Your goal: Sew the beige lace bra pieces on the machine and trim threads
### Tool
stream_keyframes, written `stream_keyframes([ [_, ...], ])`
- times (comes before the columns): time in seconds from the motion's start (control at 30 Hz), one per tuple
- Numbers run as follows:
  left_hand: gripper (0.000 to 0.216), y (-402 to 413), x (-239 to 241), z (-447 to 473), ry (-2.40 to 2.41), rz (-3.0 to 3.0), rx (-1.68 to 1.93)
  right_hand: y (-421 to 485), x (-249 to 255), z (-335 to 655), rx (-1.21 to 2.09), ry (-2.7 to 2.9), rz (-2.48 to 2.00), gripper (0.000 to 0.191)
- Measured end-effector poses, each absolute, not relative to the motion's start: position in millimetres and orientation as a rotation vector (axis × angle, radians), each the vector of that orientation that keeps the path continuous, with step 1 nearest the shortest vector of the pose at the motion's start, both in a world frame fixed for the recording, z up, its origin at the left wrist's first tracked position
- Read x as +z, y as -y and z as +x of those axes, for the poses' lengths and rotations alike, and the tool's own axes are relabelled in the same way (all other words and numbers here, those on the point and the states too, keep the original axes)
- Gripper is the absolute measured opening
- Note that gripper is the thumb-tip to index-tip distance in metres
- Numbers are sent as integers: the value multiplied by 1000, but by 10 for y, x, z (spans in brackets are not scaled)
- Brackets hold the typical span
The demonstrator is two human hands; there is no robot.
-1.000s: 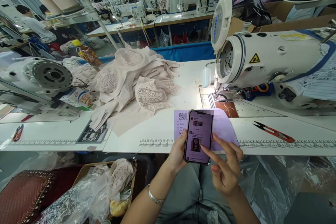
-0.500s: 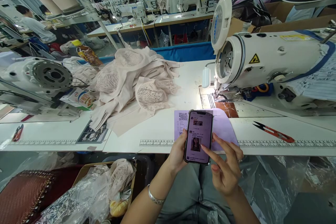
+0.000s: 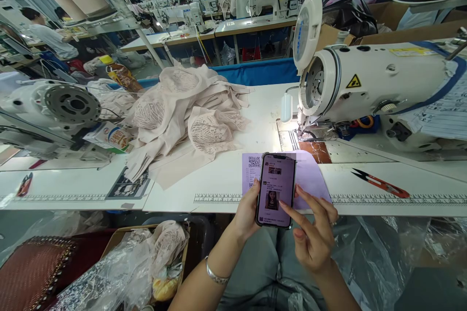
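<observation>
My left hand grips a phone upright at the near edge of the white table; its lit screen shows pictures and text. My right hand hovers beside it, fingers spread, with the forefinger touching the lower screen. Behind the phone lies a lilac paper slip with a QR code. A white sewing machine stands to the right, its lamp lighting the needle plate.
A heap of beige lace fabric pieces lies on the table to the left. Red thread snips rest at the right. A second machine and a carton are far left. Plastic bags and a box of fabric sit below. Other workers sit behind.
</observation>
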State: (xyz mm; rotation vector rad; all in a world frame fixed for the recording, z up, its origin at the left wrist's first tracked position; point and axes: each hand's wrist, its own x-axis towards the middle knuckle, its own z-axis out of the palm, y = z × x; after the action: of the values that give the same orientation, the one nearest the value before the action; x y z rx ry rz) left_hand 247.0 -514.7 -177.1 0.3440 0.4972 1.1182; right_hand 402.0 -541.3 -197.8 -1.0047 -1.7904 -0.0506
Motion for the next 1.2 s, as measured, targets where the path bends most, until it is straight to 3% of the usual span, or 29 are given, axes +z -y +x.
stream_keyframes([
  [0.87,61,5138,-1750,2470,-510,404,1120,5421,-1991,4014,-59,1794,-1002,45],
  [1.2,53,5174,-1674,2506,-530,402,1169,5229,-1744,3897,-51,2001,-1172,66],
])
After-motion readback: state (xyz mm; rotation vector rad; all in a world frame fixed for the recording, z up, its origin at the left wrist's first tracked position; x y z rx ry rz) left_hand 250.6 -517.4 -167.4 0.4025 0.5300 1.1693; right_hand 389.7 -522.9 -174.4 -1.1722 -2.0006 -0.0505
